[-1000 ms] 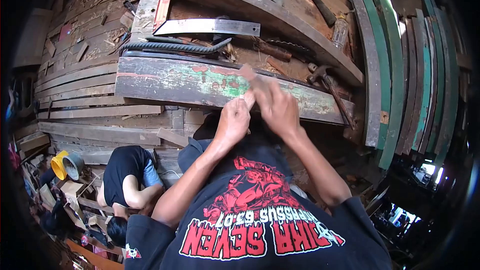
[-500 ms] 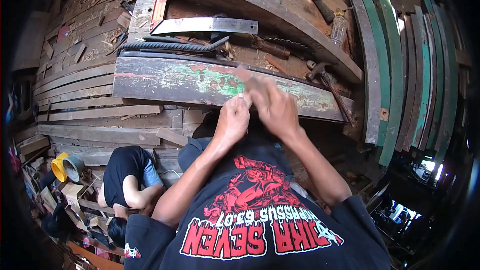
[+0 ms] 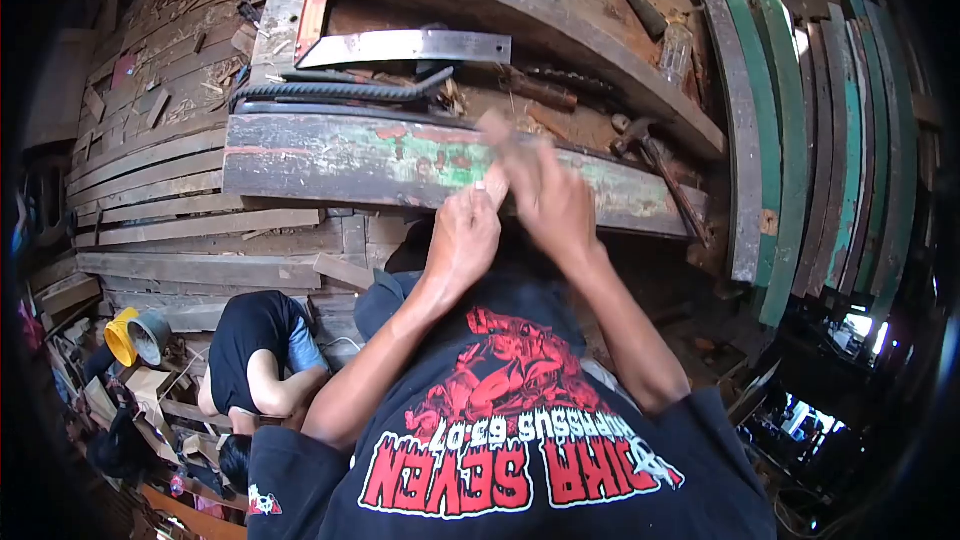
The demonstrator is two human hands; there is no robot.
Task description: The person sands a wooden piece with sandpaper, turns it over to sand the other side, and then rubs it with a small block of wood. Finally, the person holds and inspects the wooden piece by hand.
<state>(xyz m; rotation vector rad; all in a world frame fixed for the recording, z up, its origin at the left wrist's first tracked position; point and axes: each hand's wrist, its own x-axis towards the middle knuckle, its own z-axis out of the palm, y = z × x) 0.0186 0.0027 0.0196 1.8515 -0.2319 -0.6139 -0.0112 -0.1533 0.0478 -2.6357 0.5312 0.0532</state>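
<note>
Right hand (image 3: 548,202) pinching 1 wood scrap (image 3: 493,126), I think; left hand (image 3: 462,240) curled, grip unclear. I'd brace on the painted plank (image 3: 330,160).

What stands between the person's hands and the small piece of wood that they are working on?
Nothing visible does. The right hand grips the small piece of wood, which is blurred, and the left hand touches its lower end. The painted plank lies behind them, not between.
</note>
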